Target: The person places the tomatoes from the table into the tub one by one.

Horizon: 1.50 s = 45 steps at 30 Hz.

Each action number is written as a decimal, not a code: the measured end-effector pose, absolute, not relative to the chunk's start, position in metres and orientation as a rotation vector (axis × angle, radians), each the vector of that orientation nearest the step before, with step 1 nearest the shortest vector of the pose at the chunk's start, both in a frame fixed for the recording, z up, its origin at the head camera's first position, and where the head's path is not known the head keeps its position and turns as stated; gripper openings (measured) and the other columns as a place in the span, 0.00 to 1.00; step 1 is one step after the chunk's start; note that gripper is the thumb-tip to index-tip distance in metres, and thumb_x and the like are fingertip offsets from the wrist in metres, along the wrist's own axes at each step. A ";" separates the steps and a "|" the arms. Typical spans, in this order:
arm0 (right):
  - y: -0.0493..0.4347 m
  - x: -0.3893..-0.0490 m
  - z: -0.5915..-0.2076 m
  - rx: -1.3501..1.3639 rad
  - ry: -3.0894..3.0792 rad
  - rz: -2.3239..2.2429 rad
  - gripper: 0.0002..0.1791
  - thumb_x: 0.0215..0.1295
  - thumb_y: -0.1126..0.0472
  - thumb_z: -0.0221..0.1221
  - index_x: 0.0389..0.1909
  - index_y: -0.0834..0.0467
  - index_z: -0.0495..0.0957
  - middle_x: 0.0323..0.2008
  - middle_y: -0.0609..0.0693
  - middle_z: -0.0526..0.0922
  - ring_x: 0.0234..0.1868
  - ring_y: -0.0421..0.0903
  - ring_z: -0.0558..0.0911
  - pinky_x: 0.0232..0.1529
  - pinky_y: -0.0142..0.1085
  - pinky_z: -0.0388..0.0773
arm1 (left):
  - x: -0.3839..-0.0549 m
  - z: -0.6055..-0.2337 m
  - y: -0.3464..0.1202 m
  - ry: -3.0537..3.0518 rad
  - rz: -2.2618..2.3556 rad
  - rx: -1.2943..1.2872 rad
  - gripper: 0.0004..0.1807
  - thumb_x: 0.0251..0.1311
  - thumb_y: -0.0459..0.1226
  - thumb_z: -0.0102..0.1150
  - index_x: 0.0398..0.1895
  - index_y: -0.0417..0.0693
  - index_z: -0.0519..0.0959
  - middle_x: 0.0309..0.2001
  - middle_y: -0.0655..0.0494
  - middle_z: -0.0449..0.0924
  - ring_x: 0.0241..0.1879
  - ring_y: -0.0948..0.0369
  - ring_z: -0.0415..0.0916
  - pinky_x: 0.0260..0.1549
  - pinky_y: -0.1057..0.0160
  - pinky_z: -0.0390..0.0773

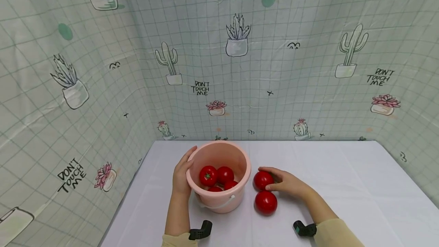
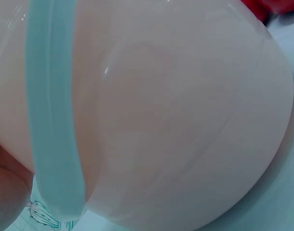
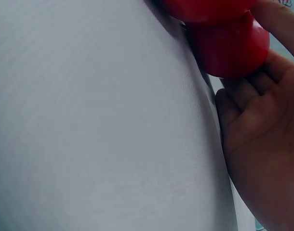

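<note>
A pink bucket [image 1: 224, 205] stands on the table with several red tomatoes [image 1: 207, 175] inside. My left hand [image 1: 181, 176] holds its left side, thumb at the rim and fingers along the outside. Bucket wall [image 2: 185, 120] and pale handle [image 2: 53, 120] fill most of the left wrist view. To the right of the bucket, my right hand [image 1: 289, 183] grips a tomato [image 1: 263, 180], fingers round the far side and thumb on the near side. Another tomato [image 1: 266, 202] lies just nearer to me, against or very close to the gripped one.
White cloth covers the table [image 1: 336, 186]. Behind it and along both sides hangs a grid-patterned curtain [image 1: 267, 71] printed with cacti. Each wrist wears a black device, one on the left [image 1: 201, 231] and one on the right [image 1: 304, 229].
</note>
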State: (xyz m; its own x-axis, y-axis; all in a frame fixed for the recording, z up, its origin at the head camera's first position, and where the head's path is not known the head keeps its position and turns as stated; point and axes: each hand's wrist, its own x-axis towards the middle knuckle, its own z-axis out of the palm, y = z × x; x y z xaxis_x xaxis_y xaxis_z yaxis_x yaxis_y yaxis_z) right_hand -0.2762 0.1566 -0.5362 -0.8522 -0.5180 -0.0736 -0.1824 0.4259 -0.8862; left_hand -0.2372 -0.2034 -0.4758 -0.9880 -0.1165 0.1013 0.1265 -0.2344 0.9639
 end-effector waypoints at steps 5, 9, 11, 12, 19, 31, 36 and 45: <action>0.156 -0.277 -0.538 -0.589 2.373 -1.396 0.35 0.61 0.50 0.65 0.70 0.44 0.67 0.69 0.55 0.70 0.70 0.62 0.66 0.63 0.60 0.72 | -0.237 -0.475 -0.203 -1.838 -2.350 -0.022 0.26 0.68 0.39 0.40 0.68 0.58 0.71 0.71 0.60 0.68 0.72 0.59 0.61 0.71 0.51 0.64; 0.156 -0.278 -0.541 -0.571 2.394 -1.390 0.34 0.60 0.49 0.66 0.68 0.42 0.69 0.68 0.55 0.72 0.70 0.62 0.67 0.62 0.59 0.73 | -0.237 -0.475 -0.203 -1.834 -2.350 -0.032 0.26 0.68 0.39 0.40 0.69 0.56 0.70 0.73 0.57 0.66 0.73 0.58 0.60 0.71 0.50 0.63; 0.156 -0.279 -0.542 -0.567 2.407 -1.384 0.34 0.59 0.49 0.67 0.68 0.42 0.70 0.68 0.55 0.72 0.69 0.62 0.68 0.62 0.59 0.74 | -0.237 -0.475 -0.203 -1.834 -2.352 -0.028 0.26 0.68 0.39 0.40 0.70 0.56 0.70 0.73 0.57 0.66 0.73 0.58 0.60 0.71 0.50 0.63; 0.156 -0.279 -0.542 -0.562 2.411 -1.380 0.34 0.59 0.49 0.67 0.68 0.42 0.70 0.67 0.55 0.73 0.69 0.62 0.68 0.61 0.59 0.74 | -0.237 -0.475 -0.203 -1.834 -2.352 -0.024 0.26 0.68 0.39 0.40 0.69 0.56 0.70 0.72 0.58 0.66 0.72 0.58 0.61 0.71 0.50 0.64; 0.159 -0.281 -0.541 -0.507 2.425 -1.391 0.33 0.59 0.48 0.67 0.67 0.41 0.70 0.66 0.53 0.74 0.68 0.59 0.70 0.61 0.58 0.75 | -0.238 -0.477 -0.203 -1.818 -2.372 -0.032 0.26 0.69 0.38 0.39 0.69 0.55 0.70 0.73 0.57 0.66 0.73 0.58 0.60 0.71 0.51 0.63; 0.161 -0.293 -0.508 -0.529 2.408 -1.407 0.33 0.61 0.47 0.65 0.68 0.40 0.69 0.67 0.52 0.73 0.68 0.58 0.70 0.61 0.55 0.76 | -0.238 -0.477 -0.204 -1.833 -2.360 -0.039 0.26 0.68 0.40 0.40 0.69 0.56 0.70 0.73 0.56 0.65 0.72 0.58 0.61 0.71 0.50 0.63; 0.157 -0.305 -0.477 -0.531 2.414 -1.420 0.34 0.60 0.45 0.65 0.69 0.39 0.68 0.66 0.51 0.74 0.68 0.56 0.71 0.61 0.55 0.76 | -0.238 -0.476 -0.205 -1.832 -2.368 -0.036 0.26 0.68 0.39 0.40 0.70 0.55 0.70 0.72 0.59 0.67 0.72 0.58 0.61 0.71 0.51 0.64; 0.140 -0.323 -0.421 -0.647 2.361 -1.478 0.35 0.60 0.48 0.65 0.70 0.40 0.67 0.66 0.53 0.74 0.67 0.56 0.72 0.61 0.53 0.76 | -0.238 -0.477 -0.204 -1.838 -2.352 -0.028 0.26 0.68 0.40 0.41 0.69 0.58 0.71 0.71 0.61 0.68 0.72 0.59 0.62 0.70 0.52 0.64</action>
State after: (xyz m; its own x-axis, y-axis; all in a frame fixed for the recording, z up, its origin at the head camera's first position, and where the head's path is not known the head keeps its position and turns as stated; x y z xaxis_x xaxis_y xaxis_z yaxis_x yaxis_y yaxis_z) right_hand -0.3233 0.1402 -0.4208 -0.8600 -0.5102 -0.0007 -0.2223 0.3758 -0.8996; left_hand -0.2379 -0.2041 -0.4766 -0.9876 -0.1114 0.1104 0.1341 -0.2344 0.9628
